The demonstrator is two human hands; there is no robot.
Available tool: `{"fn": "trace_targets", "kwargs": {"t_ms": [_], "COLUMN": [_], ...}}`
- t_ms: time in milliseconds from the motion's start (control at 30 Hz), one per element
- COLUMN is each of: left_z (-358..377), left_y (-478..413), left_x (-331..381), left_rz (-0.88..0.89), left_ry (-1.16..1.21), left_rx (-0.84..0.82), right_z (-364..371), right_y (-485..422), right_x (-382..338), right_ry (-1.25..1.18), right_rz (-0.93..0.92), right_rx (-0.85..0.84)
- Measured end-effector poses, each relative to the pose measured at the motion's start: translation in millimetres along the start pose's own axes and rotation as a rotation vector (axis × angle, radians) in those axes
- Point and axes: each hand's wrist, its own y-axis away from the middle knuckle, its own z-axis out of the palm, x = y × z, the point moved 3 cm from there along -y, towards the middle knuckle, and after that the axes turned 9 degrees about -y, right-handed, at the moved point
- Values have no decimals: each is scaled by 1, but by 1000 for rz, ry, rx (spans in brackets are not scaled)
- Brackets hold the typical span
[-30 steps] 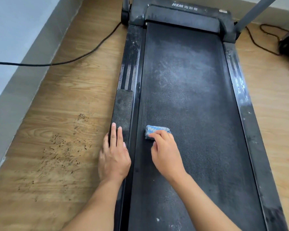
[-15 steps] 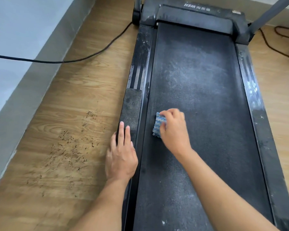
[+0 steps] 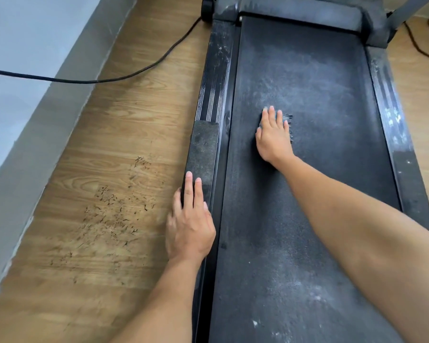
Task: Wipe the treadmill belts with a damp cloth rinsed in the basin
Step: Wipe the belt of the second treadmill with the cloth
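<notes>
The black treadmill belt (image 3: 307, 194) runs up the middle of the view, dusty grey at its centre and near end. My right hand (image 3: 273, 134) lies flat on the belt with straight fingers, pressing the cloth (image 3: 290, 125) under the palm. Only a dark bluish-grey edge of the cloth shows at the hand's right side. My left hand (image 3: 190, 224) rests flat on the treadmill's left side rail (image 3: 203, 149), fingers straight, partly over the floor. The basin is out of view.
Wooden floor (image 3: 114, 169) lies left of the treadmill, with dark scuff marks (image 3: 114, 206). A black power cable (image 3: 134, 73) crosses the floor towards a grey wall. The motor cover (image 3: 302, 13) and an upright post (image 3: 406, 13) stand at the far end. Another cable (image 3: 416, 45) lies far right.
My right hand has pushed the cloth forward and rightward along the belt, going from curled fingers gripping it to a flat palm pressing it. The left hand stayed on the rail.
</notes>
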Motion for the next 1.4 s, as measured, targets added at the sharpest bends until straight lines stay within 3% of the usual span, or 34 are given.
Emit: {"fn": "trace_targets", "kwargs": {"t_ms": [100, 233, 333, 400, 500, 667, 767, 900, 1100, 1167, 1267, 1400], "left_z": [-1, -2, -2, -2, -2, 2, -1, -1, -3, -3, -2, 0], "left_y": [0, 0, 0, 0, 0, 1, 1, 0, 1, 1, 1, 1], "left_x": [0, 0, -1, 0, 1, 1, 1, 2, 4, 3, 4, 3], "left_rz": [4, 5, 1, 8, 6, -8, -17, -9, -10, -18, -20, -25], "left_ry": [6, 9, 24, 23, -2, -8, -6, -3, -2, 3, 4, -5], "left_rx": [6, -5, -9, -7, -3, 23, 23, 12, -4, -22, -14, -7], "right_z": [4, 18, 41, 50, 36, -5, -25, -25, -13, -7, -6, -21], "right_y": [50, 202, 339, 367, 289, 64, -1, 62, 311, 360, 315, 146], "right_x": [7, 16, 16, 14, 0, 7, 18, 39, 55, 56, 55, 62], "right_ry": [-20, -119, -69, 7, 56, -41, -8, 33, 56, 69, 71, 0], "right_rz": [-121, -184, -162, -98, -62, 128, 139, -21, -135, -135, -66, 62], "right_rx": [-22, -125, -141, -152, -161, -125, -177, -220, -417, -380, -324, -140]}}
